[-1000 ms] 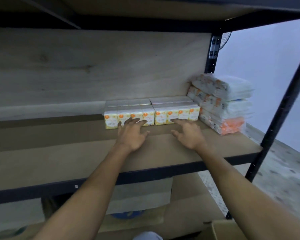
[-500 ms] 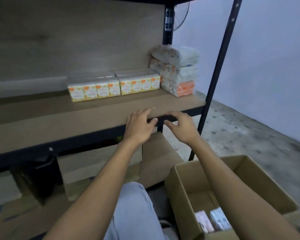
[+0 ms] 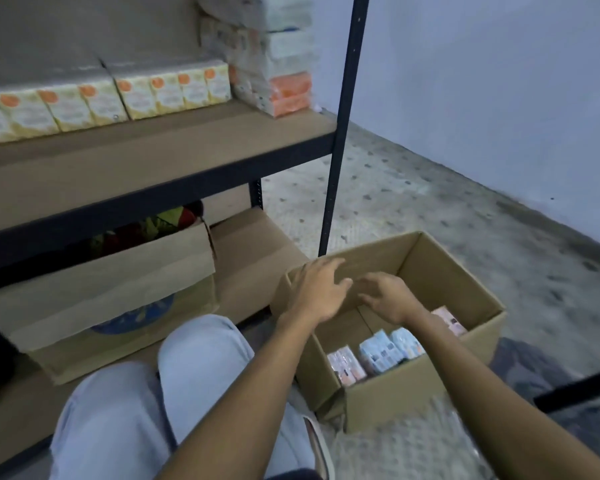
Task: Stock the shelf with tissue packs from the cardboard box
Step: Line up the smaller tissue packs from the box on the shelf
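A bare blue-grey wall and a speckled concrete floor frame a black metal rack, whose brown shelf [image 3: 174, 150] runs across in front of you. On it, two blocks of yellow tissue packs [image 3: 101, 98] already sit side by side along the back, and just to their right a stack of white and orange packs [image 3: 274, 64] rises at the shelf's end. Most of the board in front of them is bare, so by my reading you are only part way through.

The cardboard box [image 3: 395, 393] stands open on the floor to your right, beside your knee. At its bottom lie a pink pack [image 3: 345, 367], two blue packs [image 3: 388, 349] touching each other, and another pink pack [image 3: 451, 320] against the far wall; your right arm may hide more.

Your left hand [image 3: 317, 291] and right hand [image 3: 387, 297] hover close together above the box, fingers loosely spread, empty, holding nothing. At least four packs remain to lift out and place on the shelf.
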Demonstrator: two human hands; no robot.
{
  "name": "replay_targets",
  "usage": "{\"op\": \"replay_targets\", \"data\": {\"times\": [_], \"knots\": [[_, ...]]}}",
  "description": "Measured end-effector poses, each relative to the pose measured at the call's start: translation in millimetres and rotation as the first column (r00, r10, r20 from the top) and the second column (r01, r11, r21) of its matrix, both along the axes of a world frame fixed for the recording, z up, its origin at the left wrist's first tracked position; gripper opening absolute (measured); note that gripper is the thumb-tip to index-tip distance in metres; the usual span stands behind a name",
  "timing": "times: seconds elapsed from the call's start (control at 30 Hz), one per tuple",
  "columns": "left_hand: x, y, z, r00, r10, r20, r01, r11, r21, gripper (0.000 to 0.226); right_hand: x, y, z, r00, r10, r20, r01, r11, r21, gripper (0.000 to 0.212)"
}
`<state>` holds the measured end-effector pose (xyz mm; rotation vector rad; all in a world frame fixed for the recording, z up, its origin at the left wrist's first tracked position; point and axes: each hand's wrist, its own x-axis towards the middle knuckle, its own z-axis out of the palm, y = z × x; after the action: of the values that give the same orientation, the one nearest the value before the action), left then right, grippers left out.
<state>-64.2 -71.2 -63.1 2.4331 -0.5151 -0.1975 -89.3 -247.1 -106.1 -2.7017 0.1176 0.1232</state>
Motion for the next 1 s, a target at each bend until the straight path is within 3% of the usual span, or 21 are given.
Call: {"op": "replay_targets", "data": {"times": [0.1,0.23,0.53,0.7,0.87,1.0], "knots": [[-2.0,-16.5,-32.5,0.981,0.061,-0.184,-0.05,0.997,0.063,0.049,-1.3,-9.9,-26.9,0.993,0.034,-0.114,-0.038,0.999,-0.033,0.047],[-2.8,-29.0,-67.5,0.945,0.058,-0.322,-0.012,0.989,0.144,0.051,-0.9,-17.3,-59.3,0.972,0.078,-0.22,-0.093,0.994,-0.06,0.053],[7.5,-58.0,-105.0,0.847,0.131,-0.515,0.073,0.931,0.357,0.049,-1.5,-25.3,-117.0,0.879,0.165,-0.448,-0.185,0.983,-0.001,0.052],[-3.2,-68.7,-126.1,0.801,0.114,-0.587,0.184,0.887,0.424,0.044,1.4,-28.8,-135.2,0.803,0.194,-0.563,-0.285,0.956,-0.076,0.054],[-14.0,-71.2,-145.9,0.723,0.173,-0.669,0.143,0.91,0.389,0.046,6.9,-33.9,-147.9,0.783,0.182,-0.594,-0.31,0.943,-0.12,0.07],[-10.8,-69.2,-159.7,0.696,0.252,-0.673,0.079,0.904,0.42,0.045,12.1,-35.6,-151.0,0.776,0.184,-0.603,-0.338,0.929,-0.151,0.065]]}}
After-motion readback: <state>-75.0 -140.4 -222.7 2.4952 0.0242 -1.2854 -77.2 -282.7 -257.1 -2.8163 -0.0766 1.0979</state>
